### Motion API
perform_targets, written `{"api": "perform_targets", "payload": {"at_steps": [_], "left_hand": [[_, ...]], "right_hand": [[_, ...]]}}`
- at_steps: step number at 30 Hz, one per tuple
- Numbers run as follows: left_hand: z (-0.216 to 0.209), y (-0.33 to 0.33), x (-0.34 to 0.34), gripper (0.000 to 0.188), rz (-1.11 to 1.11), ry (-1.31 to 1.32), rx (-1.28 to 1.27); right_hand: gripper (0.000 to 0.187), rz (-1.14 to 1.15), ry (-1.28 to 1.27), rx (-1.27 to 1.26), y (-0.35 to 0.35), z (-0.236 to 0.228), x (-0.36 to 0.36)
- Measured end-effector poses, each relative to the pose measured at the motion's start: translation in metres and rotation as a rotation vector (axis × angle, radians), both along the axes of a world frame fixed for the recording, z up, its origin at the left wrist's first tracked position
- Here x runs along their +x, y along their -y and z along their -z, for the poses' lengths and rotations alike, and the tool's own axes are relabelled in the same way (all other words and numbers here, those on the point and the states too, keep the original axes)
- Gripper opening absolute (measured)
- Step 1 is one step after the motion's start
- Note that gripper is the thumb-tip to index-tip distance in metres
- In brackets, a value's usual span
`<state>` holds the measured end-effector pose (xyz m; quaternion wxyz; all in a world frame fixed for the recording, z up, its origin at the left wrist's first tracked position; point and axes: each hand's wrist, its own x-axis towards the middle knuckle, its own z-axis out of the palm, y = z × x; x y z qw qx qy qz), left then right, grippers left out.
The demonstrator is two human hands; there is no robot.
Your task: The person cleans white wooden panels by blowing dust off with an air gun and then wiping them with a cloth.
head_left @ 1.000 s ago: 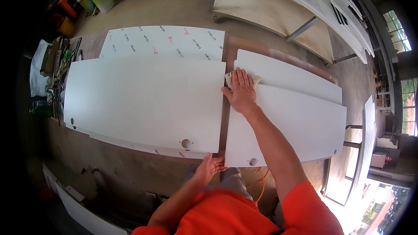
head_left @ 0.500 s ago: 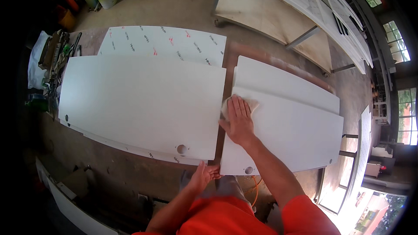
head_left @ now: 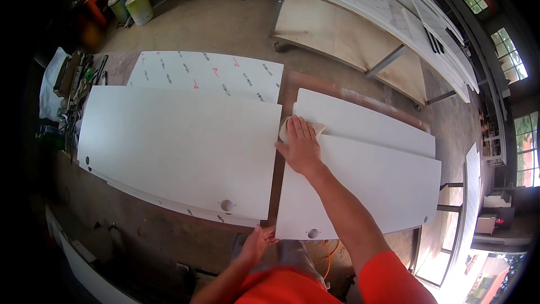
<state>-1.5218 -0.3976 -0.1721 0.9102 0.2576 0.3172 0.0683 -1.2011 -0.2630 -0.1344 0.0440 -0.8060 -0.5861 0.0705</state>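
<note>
My right hand (head_left: pixel 302 145) presses a pale, folded cloth (head_left: pixel 319 128) against the far left corner of the front white panel (head_left: pixel 360 191) on the right. Its fingers lie together over the cloth, with the thumb out to the left. At that panel's near left corner, my left hand (head_left: pixel 260 243) holds the edge, its fingertips partly hidden beneath it. A round hole (head_left: pixel 313 233) shows near the panel's front edge. Behind this panel, another white panel (head_left: pixel 365 121) lies partly covered.
To the left, a larger white panel (head_left: pixel 180 146) with a round hole lies over a printed sheet (head_left: pixel 208 73). A narrow gap separates it from the right panels. Tools (head_left: pixel 84 79) crowd the table's left end. A rack of long panels (head_left: pixel 360 11) stands behind; an orange cord (head_left: pixel 329 259) hangs below.
The view has shifted, so the panels sit lower and slightly left. My right hand and the cloth have moved to the panel's far left corner. My left hand stays at the near corner.
</note>
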Motion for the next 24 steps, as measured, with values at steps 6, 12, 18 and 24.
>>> {"api": "perform_targets", "payload": {"at_steps": [6,12,18,24], "left_hand": [[-0.011,0.010,-0.001,0.084,-0.028,-0.044,0.123],[-0.025,0.032,-0.010,0.047,-0.092,-0.264,0.439],[-0.054,0.025,-0.018,0.033,-0.292,-0.258,0.540],[-0.093,-0.029,0.032,0.029,-0.237,-0.167,0.971]], "right_hand": [[0.086,0.508,0.103,-0.099,0.130,0.010,0.140],[0.091,0.050,0.025,-0.015,0.018,-0.004,-0.017],[0.094,0.459,0.076,-0.071,0.109,0.006,0.116],[0.092,0.537,-0.034,0.071,0.128,0.003,0.086]]}}
